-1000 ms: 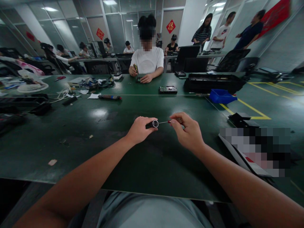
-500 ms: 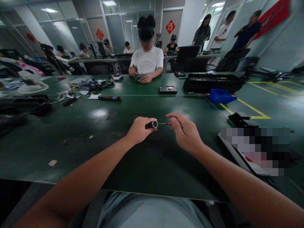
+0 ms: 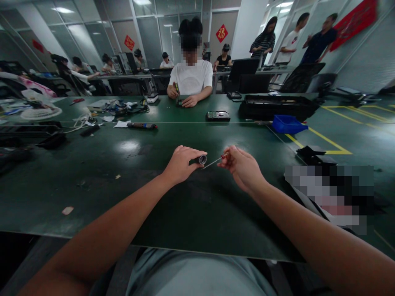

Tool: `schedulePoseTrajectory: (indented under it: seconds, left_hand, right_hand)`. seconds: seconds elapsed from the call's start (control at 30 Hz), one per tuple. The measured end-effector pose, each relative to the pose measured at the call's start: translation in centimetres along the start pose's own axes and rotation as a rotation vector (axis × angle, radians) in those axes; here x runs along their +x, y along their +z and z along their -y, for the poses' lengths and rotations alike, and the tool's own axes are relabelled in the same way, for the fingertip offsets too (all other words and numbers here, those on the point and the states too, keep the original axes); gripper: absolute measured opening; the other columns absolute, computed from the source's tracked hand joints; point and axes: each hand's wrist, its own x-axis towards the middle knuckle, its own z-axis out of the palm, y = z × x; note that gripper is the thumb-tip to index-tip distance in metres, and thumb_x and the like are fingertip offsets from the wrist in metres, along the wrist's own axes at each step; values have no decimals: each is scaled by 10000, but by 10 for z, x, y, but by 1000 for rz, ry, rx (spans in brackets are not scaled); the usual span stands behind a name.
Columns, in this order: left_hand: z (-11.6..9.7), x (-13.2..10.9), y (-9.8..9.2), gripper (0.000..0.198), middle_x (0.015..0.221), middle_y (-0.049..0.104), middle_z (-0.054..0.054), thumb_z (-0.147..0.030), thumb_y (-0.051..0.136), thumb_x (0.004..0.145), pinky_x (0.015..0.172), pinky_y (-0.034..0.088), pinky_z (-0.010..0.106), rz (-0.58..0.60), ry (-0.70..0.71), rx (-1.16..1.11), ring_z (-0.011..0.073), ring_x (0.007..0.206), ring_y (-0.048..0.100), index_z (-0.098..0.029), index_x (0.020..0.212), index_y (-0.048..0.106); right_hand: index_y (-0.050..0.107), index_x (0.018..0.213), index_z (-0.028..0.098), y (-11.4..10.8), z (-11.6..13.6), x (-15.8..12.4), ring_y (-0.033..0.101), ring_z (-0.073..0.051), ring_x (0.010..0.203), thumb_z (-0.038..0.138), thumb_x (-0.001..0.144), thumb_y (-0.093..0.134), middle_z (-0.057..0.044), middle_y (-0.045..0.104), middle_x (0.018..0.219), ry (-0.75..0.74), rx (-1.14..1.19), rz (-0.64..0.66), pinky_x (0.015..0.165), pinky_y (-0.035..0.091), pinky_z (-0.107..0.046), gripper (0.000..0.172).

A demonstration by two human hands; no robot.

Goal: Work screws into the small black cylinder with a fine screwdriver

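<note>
Green table carries hard drive, screwdriver.

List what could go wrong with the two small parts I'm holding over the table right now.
1. The thin metal rod with a red end is pinched only at its far end by the right hand. It slants with its tip below the opening, so it may miss or slip.
2. The black cylindrical handle with a silver ring sticks out from the left hand. If the grip loosens, it could drop and roll on the dark green table.
</note>
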Motion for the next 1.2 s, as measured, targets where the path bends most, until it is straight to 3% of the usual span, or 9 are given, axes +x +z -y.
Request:
schedulePoseTrajectory:
  seconds: [0.17,0.43,0.73,0.9,0.97,1.1,1.2]
  left_hand:
    - [2,0,3,381,1237,692,27,-336,716,872,1123,296,552,70,-62,24,255,1174,585,-294,1244,650]
    - [0,0,3,385,1246,690,19,-353,712,872,1099,341,516,59,-77,-35,250,1148,599,-285,1245,645]
    - [-4,-2,1,398,1254,685,25,-375,702,878,1123,300,551,58,-96,-34,255,1157,591,-289,1260,638]
    - [-3,-2,1,394,1237,692,23,-368,721,862,1107,329,529,41,-71,-40,246,1143,599,-289,1242,649]
    - [-2,-2,2,396,1223,698,23,-368,728,857,1100,335,523,33,-67,-37,242,1132,604,-288,1237,651]
    - [0,-2,3,386,1189,709,25,-363,728,856,1062,372,501,31,-59,-29,240,1099,616,-285,1227,658]
    - [0,-1,4,386,1193,706,30,-372,718,861,1046,385,495,29,-54,-25,245,1094,616,-285,1232,659]
  right_hand:
    - [608,868,220,-4,-3,2,607,-140,643,456,932,548,3,616,735,-185,-146,-112,664,554,-326,251]
    - [608,961,215,-2,8,-9,666,-166,724,408,983,487,-26,680,803,-400,-405,-73,711,550,-355,230]
    - [607,999,208,0,13,-16,700,-182,754,405,987,472,-40,726,840,-441,-593,-39,704,529,-349,239]
    - [634,783,216,-1,22,-19,609,-150,563,475,905,615,-2,688,648,-467,-791,-73,565,434,-291,287]
    - [639,780,222,0,24,-21,589,-147,546,462,903,617,1,678,638,-485,-825,-71,545,409,-289,270]
    - [645,892,236,0,24,-22,656,-184,711,305,928,542,-25,711,798,-542,-788,40,646,463,-323,129]
    - [644,880,238,0,24,-23,649,-188,732,264,923,508,-22,695,800,-554,-756,75,684,468,-336,145]
